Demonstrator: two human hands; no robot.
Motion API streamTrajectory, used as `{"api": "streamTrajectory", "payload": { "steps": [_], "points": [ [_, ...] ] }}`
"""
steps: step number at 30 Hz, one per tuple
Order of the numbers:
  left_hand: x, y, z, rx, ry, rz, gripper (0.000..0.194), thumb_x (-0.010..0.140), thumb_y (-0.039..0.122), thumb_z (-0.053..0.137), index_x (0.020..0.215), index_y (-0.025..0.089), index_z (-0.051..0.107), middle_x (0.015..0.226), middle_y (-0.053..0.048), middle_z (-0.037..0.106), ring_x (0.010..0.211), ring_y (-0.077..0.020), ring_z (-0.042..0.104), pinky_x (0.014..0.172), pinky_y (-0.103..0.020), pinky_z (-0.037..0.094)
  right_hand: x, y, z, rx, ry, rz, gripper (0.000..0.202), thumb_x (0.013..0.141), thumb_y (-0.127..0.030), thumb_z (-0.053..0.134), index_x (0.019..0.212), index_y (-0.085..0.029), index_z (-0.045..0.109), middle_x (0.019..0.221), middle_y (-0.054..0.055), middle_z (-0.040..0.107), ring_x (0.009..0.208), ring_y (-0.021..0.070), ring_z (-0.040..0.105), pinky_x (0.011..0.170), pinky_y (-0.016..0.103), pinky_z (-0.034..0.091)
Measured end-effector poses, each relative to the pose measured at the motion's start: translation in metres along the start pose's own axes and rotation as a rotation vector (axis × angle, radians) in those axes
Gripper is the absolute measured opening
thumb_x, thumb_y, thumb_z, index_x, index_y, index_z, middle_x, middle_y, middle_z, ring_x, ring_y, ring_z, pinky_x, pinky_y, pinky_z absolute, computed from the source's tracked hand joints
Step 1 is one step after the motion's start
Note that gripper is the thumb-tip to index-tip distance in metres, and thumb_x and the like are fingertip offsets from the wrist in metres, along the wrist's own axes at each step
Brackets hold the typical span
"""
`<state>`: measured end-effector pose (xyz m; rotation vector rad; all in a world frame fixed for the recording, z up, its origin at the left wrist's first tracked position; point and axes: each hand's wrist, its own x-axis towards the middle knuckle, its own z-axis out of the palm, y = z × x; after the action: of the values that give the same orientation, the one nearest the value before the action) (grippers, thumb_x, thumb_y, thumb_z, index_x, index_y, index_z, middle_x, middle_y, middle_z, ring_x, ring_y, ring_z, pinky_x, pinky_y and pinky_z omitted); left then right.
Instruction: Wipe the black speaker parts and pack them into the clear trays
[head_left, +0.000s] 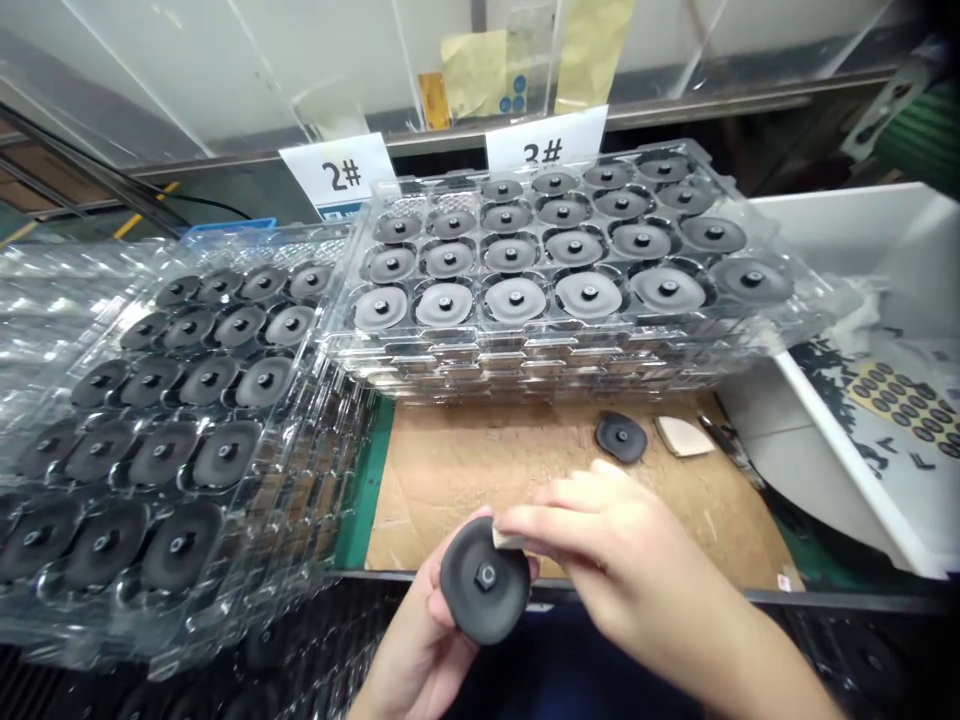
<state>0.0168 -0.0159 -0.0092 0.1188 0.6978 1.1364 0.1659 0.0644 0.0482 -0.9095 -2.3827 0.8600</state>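
Observation:
My left hand [431,625] is closed around a black dished disc [480,605] with a small hub at its centre, its hollow face turned up towards me. In my right hand [600,540] a small off-white pad [508,541] is pinched, pressed to the disc's upper right rim. My fingers cover most of the pad. On the cardboard beyond my right hand lies another black disc [622,437]. Beside that one is a cream-coloured wedge-shaped pad [684,437].
Stacked clear trays [525,335] of black discs stand behind the cardboard sheet [465,450], more trays [247,440] at left. A dark slender tool [724,440] lies near a white bin [847,450] holding black scraps and a sticker sheet [904,400]. Paper signs [337,172] stand behind.

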Motion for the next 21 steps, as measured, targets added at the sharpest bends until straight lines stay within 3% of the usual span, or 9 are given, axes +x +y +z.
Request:
{"api": "streamTrajectory", "payload": {
  "steps": [4,7,10,13,16,18,21],
  "points": [
    [0.0,0.001,0.0,-0.008,0.048,0.003,0.031,0.065,0.036,0.072,0.092,0.022,0.07,0.093,-0.001,0.069,0.096,-0.0205,0.06,0.089,-0.027,0.044,-0.004,-0.008,0.017,0.051,0.162,-0.136,0.027,0.089,-0.016,0.038,0.096,-0.018,0.064,0.071,0.002,0.062,0.06,0.0134,0.051,0.059,0.03,0.034],
    [0.002,0.0,-0.002,-0.019,0.096,0.06,0.045,0.062,0.024,0.075,0.105,0.028,0.064,0.107,-0.001,0.067,0.102,-0.0194,0.058,0.091,-0.025,0.043,-0.021,-0.016,0.033,-0.041,0.308,-0.003,0.027,0.084,-0.01,0.045,0.107,-0.01,0.059,0.08,0.007,0.064,0.066,0.016,0.056,0.063,0.031,0.039],
    [0.003,-0.002,-0.001,-0.047,0.068,0.13,0.057,0.052,0.027,0.081,0.106,0.03,0.063,0.113,0.0,0.064,0.103,-0.0214,0.059,0.092,-0.026,0.043,-0.039,-0.023,0.039,-0.12,0.346,-0.014,0.032,0.08,-0.006,0.053,0.111,-0.007,0.056,0.077,0.009,0.065,0.063,0.0163,0.057,0.064,0.032,0.043],
    [0.003,-0.004,0.005,-0.088,0.056,0.117,0.047,0.063,0.023,0.075,0.108,0.03,0.062,0.115,-0.001,0.063,0.104,-0.0225,0.058,0.094,-0.029,0.042,-0.043,-0.021,0.035,0.102,0.301,-0.007,0.027,0.079,-0.006,0.053,0.104,-0.013,0.061,0.071,0.004,0.065,0.057,0.0134,0.056,0.059,0.027,0.046],
    [0.002,-0.005,0.009,-0.108,0.058,0.145,0.051,0.064,0.029,0.074,0.113,0.029,0.059,0.12,-0.005,0.06,0.109,-0.0244,0.056,0.094,-0.031,0.043,-0.041,-0.001,0.037,0.52,0.253,0.198,0.019,0.083,-0.015,0.052,0.096,-0.022,0.064,0.082,0.001,0.068,0.07,0.0131,0.062,0.063,0.022,0.05],
    [0.001,-0.002,0.009,-0.105,0.065,0.166,0.054,0.062,0.031,0.074,0.114,0.028,0.058,0.12,-0.006,0.06,0.11,-0.0239,0.055,0.095,-0.029,0.043,-0.044,0.021,0.042,0.718,0.367,0.418,0.017,0.085,-0.023,0.053,0.099,-0.024,0.063,0.094,0.002,0.068,0.082,0.0148,0.064,0.067,0.021,0.05],
    [-0.001,0.001,0.007,-0.098,0.055,0.173,0.05,0.065,0.03,0.073,0.112,0.029,0.06,0.119,-0.004,0.062,0.109,-0.0242,0.056,0.096,-0.029,0.043,-0.055,0.046,0.044,0.778,0.505,0.643,0.023,0.086,-0.031,0.053,0.106,-0.022,0.06,0.102,0.005,0.065,0.09,0.0182,0.062,0.07,0.024,0.05]
  ]
}}
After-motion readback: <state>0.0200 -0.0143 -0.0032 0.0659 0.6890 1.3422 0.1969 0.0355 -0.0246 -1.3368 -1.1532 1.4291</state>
